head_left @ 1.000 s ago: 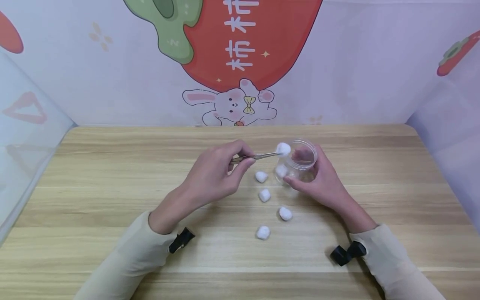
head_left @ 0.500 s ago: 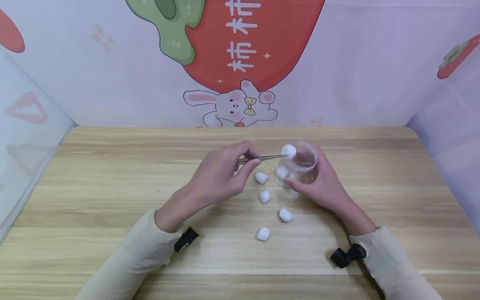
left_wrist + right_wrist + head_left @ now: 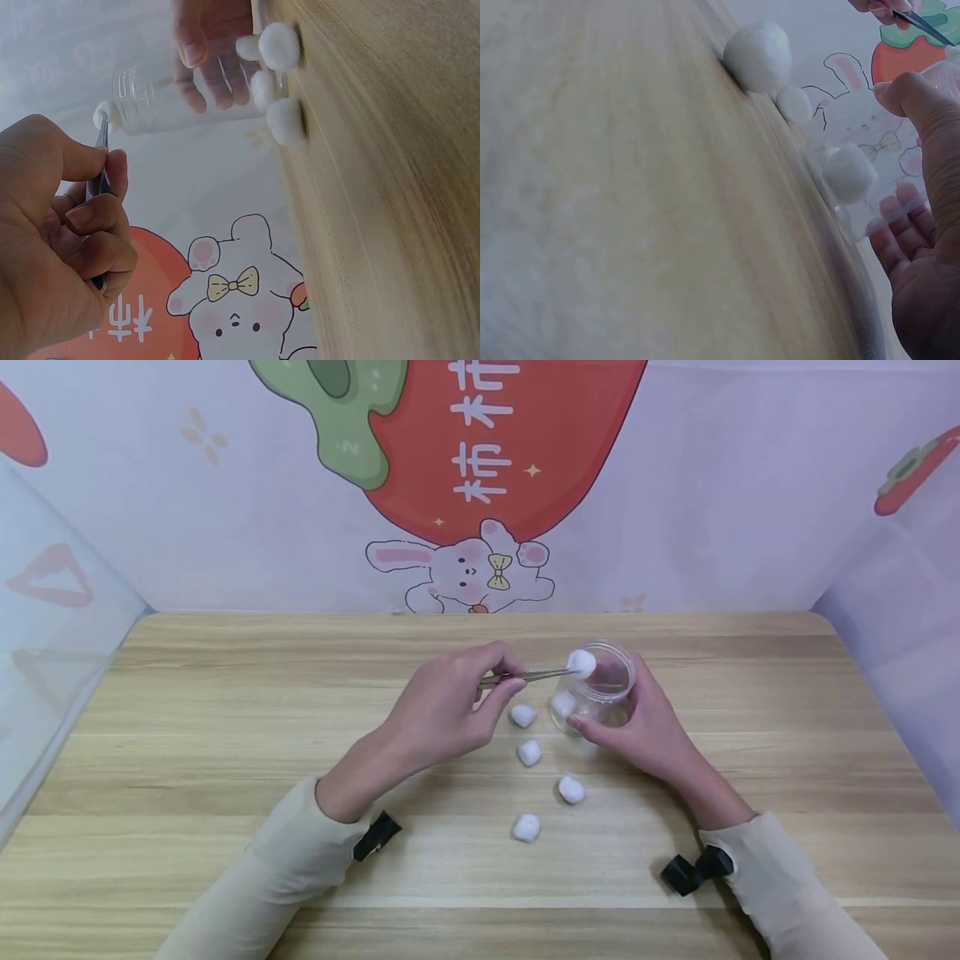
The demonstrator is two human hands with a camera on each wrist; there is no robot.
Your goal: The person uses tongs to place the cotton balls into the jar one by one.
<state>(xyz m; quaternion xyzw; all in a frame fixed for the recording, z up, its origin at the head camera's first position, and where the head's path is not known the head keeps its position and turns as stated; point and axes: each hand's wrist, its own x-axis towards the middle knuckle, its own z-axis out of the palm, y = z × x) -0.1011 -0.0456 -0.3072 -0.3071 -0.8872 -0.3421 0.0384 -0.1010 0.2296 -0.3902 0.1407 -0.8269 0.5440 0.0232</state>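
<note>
My left hand (image 3: 446, 706) pinches metal tweezers (image 3: 538, 676) between thumb and fingers. Their tips hold a white cotton ball (image 3: 582, 662) at the mouth of a clear jar (image 3: 602, 697), by its left side. In the left wrist view, that cotton ball (image 3: 103, 114) sits just above the jar's threaded rim (image 3: 129, 97). My right hand (image 3: 651, 724) grips the jar from the right, thumb on the near side and fingers partly seen through the wall. Another cotton ball (image 3: 563, 703) shows through the jar's lower left wall.
Several loose cotton balls (image 3: 528, 752) lie on the wooden table (image 3: 225, 735), left of and in front of the jar. A printed cloth (image 3: 262, 527) stands behind the table's far edge. Black straps with small devices (image 3: 693, 870) sit at both cuffs.
My left hand has moved slightly right, bringing the tweezers and cotton ball from beside the jar to its mouth. My right hand and the jar stay put.
</note>
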